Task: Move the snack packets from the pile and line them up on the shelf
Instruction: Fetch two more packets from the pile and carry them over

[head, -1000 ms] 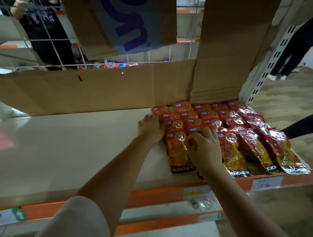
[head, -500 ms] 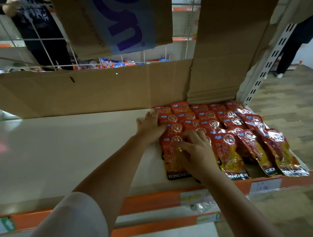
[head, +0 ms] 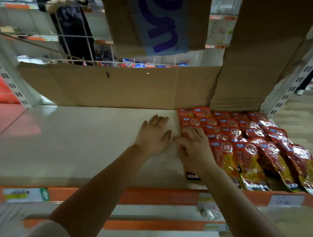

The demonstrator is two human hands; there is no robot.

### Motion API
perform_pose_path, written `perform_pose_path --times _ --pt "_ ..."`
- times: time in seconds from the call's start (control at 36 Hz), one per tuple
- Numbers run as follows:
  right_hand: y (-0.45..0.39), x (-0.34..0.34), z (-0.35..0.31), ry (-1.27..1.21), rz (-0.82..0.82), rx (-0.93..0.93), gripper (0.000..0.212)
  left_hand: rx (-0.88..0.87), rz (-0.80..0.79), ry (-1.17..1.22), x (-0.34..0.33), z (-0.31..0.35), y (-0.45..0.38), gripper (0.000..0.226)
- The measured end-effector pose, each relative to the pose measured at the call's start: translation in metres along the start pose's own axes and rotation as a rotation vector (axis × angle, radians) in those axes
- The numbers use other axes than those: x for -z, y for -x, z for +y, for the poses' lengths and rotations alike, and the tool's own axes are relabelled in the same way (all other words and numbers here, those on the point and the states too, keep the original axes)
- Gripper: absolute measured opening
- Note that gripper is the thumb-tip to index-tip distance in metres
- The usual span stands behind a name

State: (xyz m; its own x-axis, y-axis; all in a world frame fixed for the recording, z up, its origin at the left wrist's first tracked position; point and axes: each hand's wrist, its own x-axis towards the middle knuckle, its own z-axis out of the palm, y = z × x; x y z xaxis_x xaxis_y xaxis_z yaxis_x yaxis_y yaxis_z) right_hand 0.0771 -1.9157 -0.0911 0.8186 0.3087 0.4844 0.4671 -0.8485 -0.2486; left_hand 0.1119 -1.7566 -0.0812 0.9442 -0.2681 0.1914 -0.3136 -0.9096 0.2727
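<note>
While right end of shelf (head: 76, 140) holds packet rows (head: 243, 135), we judge left stretch unfilled; left hand (head: 153, 134) flat, fingers straight; right hand (head: 196, 149) fingers curled on leftmost packet (head: 192, 174).

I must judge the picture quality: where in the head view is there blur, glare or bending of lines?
Head view: the shelf upright on the right leans from wide-angle bending; the foil snack packets show glare spots; the top left background is smeared; the hands, left and right, are fairly sharp.
</note>
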Motion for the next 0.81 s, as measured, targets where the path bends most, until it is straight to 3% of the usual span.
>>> perform_pose_path --times 0.14,0.25,0.36,0.42,0.58,0.81 --pt "-0.027 -0.017 -0.05 0.036 0.001 -0.005 0.042 0.027 0.063 -0.137 0.024 -0.05 0.047 0.052" --pt "-0.045 -0.032 -0.098 0.034 -0.09 -0.03 0.034 0.084 0.133 -0.129 0.048 -0.089 0.083 0.06" --pt "-0.057 -0.044 -0.154 0.032 -0.219 0.012 0.038 0.121 0.214 -0.123 0.073 -0.132 0.117 0.059" --pt "-0.061 -0.049 -0.173 0.002 -0.202 0.028 0.043 0.126 0.242 -0.109 0.083 -0.147 0.13 0.058" --pt "-0.083 -0.082 -0.283 0.073 -0.252 0.077 0.05 0.179 0.315 -0.185 0.131 -0.234 0.194 0.05" --pt "-0.095 -0.148 -0.462 -0.036 -0.249 0.1 0.05 0.28 0.351 -0.185 0.193 -0.364 0.3 0.051"
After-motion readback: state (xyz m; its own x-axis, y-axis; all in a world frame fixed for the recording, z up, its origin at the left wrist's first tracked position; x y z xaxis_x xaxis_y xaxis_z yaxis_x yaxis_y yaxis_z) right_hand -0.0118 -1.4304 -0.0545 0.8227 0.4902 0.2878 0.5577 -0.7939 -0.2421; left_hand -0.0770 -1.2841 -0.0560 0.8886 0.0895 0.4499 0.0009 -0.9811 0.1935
